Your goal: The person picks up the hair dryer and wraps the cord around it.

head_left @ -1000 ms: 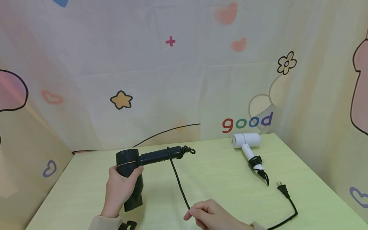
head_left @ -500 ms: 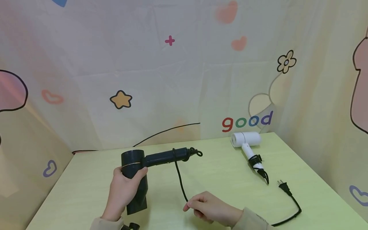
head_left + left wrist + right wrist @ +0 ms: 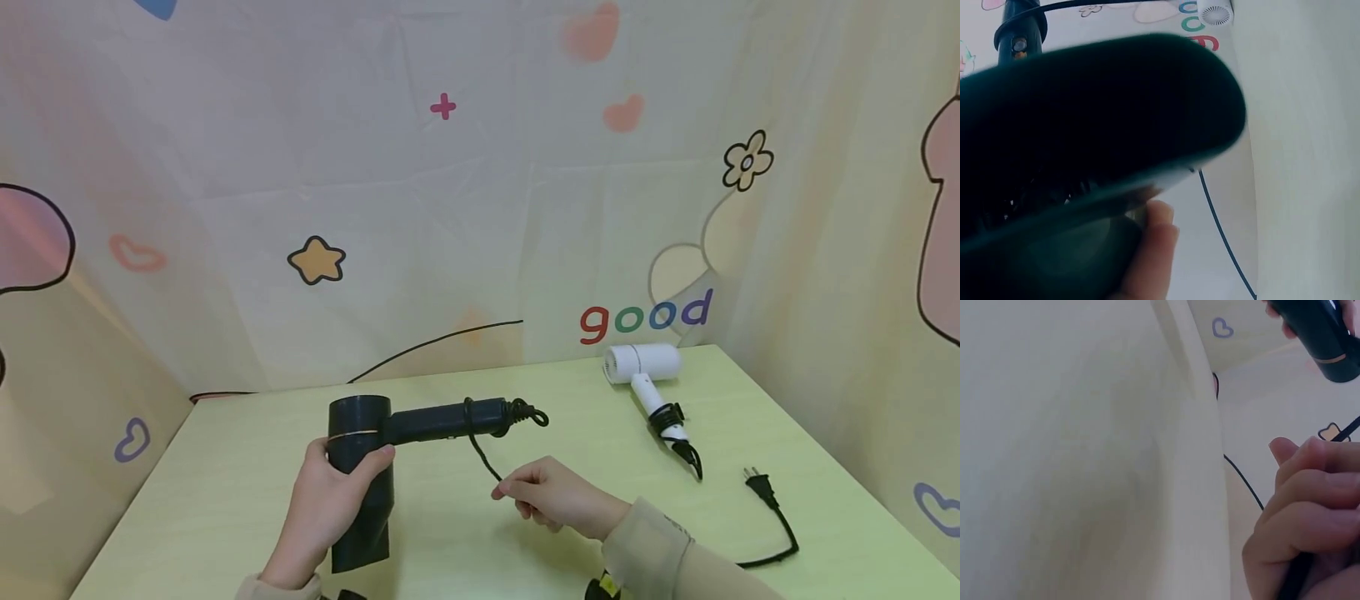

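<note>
A dark hair dryer point(image 3: 362, 483) is held up by its barrel in my left hand point(image 3: 326, 504), nozzle down, its handle pointing right. Its black cord point(image 3: 483, 458) loops once round the handle near the end, where a coiled strain relief sticks out. With thumb and fingers curled, my right hand point(image 3: 558, 498) pinches that cord just below the handle. In the left wrist view the dryer's nozzle point(image 3: 1104, 119) fills much of the picture, with a fingertip beneath it. The right wrist view shows my curled fingers point(image 3: 1310, 512) with the cord passing through them.
A white hair dryer point(image 3: 645, 365) with its black cord bundled round the handle lies at the back right of the table point(image 3: 247, 467). A black two-pin plug point(image 3: 761, 485) and its cord lie on the right side. A printed curtain point(image 3: 465, 208) stands behind.
The dark hair dryer in my left hand has shifted right and slightly down. My right hand has risen towards the handle, and the cord span between them is shorter. The plug has slid right.
</note>
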Action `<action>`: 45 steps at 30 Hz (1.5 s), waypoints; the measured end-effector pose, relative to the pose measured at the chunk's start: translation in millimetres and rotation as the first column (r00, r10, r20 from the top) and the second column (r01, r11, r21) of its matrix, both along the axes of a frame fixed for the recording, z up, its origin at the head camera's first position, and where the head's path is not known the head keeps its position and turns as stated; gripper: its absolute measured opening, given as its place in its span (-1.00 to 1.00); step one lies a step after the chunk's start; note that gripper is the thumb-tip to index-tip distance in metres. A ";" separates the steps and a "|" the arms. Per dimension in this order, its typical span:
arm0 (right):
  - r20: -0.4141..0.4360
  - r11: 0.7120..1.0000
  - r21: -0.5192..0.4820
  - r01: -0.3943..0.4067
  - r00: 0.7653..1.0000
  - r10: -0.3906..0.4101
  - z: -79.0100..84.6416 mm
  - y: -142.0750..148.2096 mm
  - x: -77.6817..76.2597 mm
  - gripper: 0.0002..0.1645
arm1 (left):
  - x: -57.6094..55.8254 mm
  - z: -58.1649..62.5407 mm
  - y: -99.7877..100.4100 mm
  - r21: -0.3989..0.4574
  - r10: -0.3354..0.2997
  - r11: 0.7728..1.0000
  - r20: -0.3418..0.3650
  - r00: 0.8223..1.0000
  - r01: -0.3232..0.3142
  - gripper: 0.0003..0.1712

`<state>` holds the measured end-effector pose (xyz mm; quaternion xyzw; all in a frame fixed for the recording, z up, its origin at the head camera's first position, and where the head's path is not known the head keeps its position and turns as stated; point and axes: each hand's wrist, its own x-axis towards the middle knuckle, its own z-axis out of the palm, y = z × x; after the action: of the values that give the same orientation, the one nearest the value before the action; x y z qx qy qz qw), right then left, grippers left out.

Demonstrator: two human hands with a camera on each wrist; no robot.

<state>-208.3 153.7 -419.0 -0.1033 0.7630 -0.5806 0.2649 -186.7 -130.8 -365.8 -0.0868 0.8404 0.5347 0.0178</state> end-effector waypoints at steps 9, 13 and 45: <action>-0.054 0.994 0.074 0.082 0.995 -0.079 17.7 15.6 -17.9 -0.64 | 4.7 2.4 2.3 -0.001 -0.048 0.999 -0.002 0.999 0.048 0.07; -0.090 0.993 0.068 0.093 0.992 -0.087 28.5 23.1 -22.5 -0.75 | 4.5 -0.2 2.2 0.005 -0.062 0.998 -0.003 0.998 0.062 0.05; -0.334 0.975 0.157 0.154 0.938 -0.095 88.2 31.5 -29.3 -0.69 | 12.7 -14.2 22.1 -0.214 -0.115 0.973 -0.118 0.986 0.088 -0.02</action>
<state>-237.6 185.2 -330.9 -0.1242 0.8506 -0.4997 0.1068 -174.0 -108.7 -380.1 -0.0102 0.8945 0.4466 -0.0185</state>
